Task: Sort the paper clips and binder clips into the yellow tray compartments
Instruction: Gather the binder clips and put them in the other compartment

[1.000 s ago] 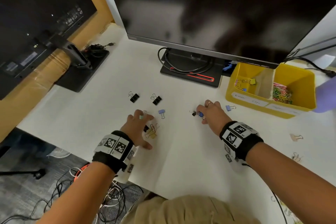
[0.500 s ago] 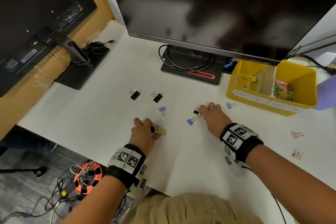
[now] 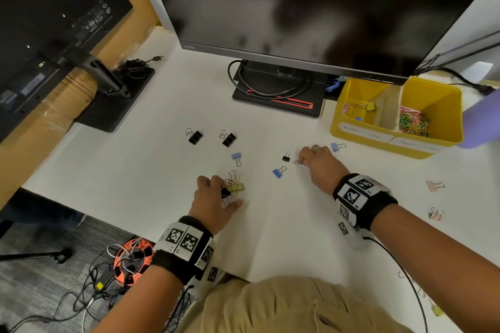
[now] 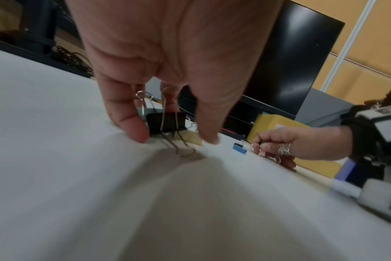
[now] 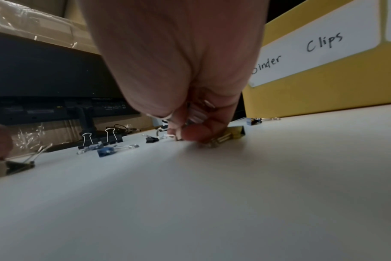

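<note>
My left hand [image 3: 220, 197] is low on the white desk, fingers curled round a black binder clip [image 4: 165, 123], with the thumb standing a little apart. A yellow binder clip [image 3: 236, 187] lies touching it. My right hand [image 3: 305, 163] pinches a small binder clip [image 5: 177, 137] by its wire handle against the desk. Loose around them lie a small black clip [image 3: 286, 157], blue clips [image 3: 278, 172] [image 3: 236, 157] [image 3: 336, 146] and two larger black clips [image 3: 194, 136] [image 3: 228, 139]. The yellow tray [image 3: 351, 127] at the right holds binder clips in its left compartment and coloured paper clips in its right.
A monitor stand with cables [image 3: 278, 89] sits behind the clips, and a second monitor's base [image 3: 113, 100] is at the far left. Two pink clips [image 3: 434, 186] [image 3: 435, 214] lie on the desk at the right. A purple object [image 3: 481, 121] borders the tray.
My right hand has shifted right off the blue and black clips, which now lie free beside it. My left hand has closed in on the black clip beside the yellow one.
</note>
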Tool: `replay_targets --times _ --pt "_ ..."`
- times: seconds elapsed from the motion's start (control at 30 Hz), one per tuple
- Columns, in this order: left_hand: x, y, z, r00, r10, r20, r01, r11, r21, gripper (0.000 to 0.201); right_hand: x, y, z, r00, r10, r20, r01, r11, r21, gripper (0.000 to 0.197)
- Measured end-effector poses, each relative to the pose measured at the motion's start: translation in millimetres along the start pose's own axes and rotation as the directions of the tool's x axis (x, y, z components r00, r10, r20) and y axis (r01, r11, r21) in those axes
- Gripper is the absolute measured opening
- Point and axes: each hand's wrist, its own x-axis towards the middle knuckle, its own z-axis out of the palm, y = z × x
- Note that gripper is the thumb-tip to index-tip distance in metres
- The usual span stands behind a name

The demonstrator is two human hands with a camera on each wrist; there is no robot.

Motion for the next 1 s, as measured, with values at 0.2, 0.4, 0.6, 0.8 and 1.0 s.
replay_targets --times 0.2,0.4,0.6,0.8,1.0 --pt "6 28 12 0.992 -0.127 -0.022 0.129 0.966 0.225 0.058 -5 2 3 1.0 0.006 -0.021 -0.006 1.0 0.008 0.042" --pt "5 25 13 0.994 -0.099 -0.036 0.104 0.978 0.182 0.035 -6 4 5 1.0 -0.004 -0.022 0.004 1.0 0.007 0.048" --pt "4 7 10 0.999 -0.034 -0.037 0.041 0.977 0.21 0.033 -4 17 5 0.999 0.009 -0.047 0.002 0.973 0.23 0.035" --pt "6 7 9 0.999 -0.033 -0.011 0.035 0.99 0.137 0.034 -23 22 -3 0.992 0.023 -0.121 0.02 0.938 0.345 0.031" --pt "3 39 0 0.992 0.122 -0.021 -0.124 0.985 -0.12 0.031 -32 32 -73 0.813 0.156 -0.56 0.041 0.946 0.323 0.027"
